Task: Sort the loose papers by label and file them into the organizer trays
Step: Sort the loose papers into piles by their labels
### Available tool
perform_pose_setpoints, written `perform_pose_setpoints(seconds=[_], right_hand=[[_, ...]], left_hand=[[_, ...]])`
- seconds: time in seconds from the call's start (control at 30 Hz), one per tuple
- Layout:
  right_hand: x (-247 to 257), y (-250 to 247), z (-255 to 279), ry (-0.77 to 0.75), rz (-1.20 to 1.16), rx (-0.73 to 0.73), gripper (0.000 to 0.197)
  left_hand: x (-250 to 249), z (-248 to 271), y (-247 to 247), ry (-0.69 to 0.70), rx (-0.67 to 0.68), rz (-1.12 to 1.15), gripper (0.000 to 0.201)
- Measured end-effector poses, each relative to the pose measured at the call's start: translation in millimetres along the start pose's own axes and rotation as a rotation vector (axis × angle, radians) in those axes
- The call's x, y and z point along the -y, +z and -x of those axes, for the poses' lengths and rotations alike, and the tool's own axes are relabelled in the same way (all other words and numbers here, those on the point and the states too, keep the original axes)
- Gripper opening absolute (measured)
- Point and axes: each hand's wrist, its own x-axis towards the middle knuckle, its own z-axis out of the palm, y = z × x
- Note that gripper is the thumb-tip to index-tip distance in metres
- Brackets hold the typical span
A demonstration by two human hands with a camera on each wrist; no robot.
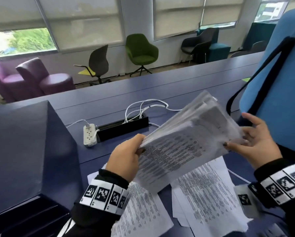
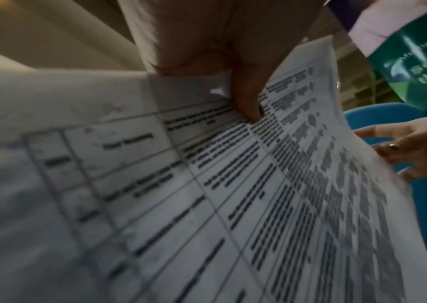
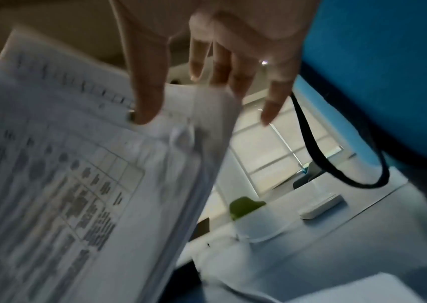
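A thick stack of printed papers (image 1: 186, 139) hangs tilted above the blue table (image 1: 177, 86), held between both hands. My left hand (image 1: 138, 148) grips its left edge, and in the left wrist view the thumb (image 2: 248, 102) presses on the top sheet (image 2: 207, 194). My right hand (image 1: 235, 141) pinches the right edge, thumb on top and the other fingers spread behind; the right wrist view shows that thumb (image 3: 147, 98) on the stack (image 3: 64, 184). Several loose sheets (image 1: 205, 194) lie on the table below. The dark blue organizer (image 1: 32, 142) stands at the left.
A white power strip (image 1: 89, 135), a black cable box (image 1: 122, 128) and white cables (image 1: 143, 106) lie behind the stack. A light blue chair back (image 1: 280, 79) with a black strap rises close on the right. Lounge chairs stand beyond the table.
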Motion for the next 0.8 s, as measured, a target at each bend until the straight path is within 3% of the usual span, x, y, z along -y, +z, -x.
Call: perform_pose_setpoints(seconds=[0.1,0.2,0.27,0.33,0.47,0.57,0.63,0.67,0.7,0.8], right_hand=[[-6,7,7,0.083,0.348,0.192,0.069],[-14,26,21,0.175,0.201,0.333,0.036],[-24,34,30,0.200,0.163,0.308,0.029],[-44,33,37,0.277,0.130,0.189,0.045],[-63,33,54,0.434,0.039,0.107,0.032],[-64,30,67,0.464,-0.093,0.100,0.023],[-59,28,70,0.493,-0.069,0.136,0.046],[-66,25,70,0.520,-0.066,0.130,0.040],[-67,25,69,0.521,-0.070,0.128,0.025],[-69,27,62,0.516,0.000,0.131,0.024]], left_hand=[[2,-1,4,0.146,0.173,-0.167,0.033],[2,3,14,0.237,0.276,-0.360,0.043],[-1,4,17,0.268,0.278,-0.430,0.049],[-7,2,17,0.259,0.312,-0.465,0.042],[-11,-3,18,0.114,0.344,-0.378,0.023],[2,-2,13,0.023,0.364,-0.446,0.030],[14,-1,5,-0.039,0.365,-0.498,0.035],[19,0,0,-0.080,0.353,-0.491,0.035],[23,1,-5,-0.143,0.340,-0.440,0.034],[42,6,-11,-0.410,0.240,0.005,0.031]])
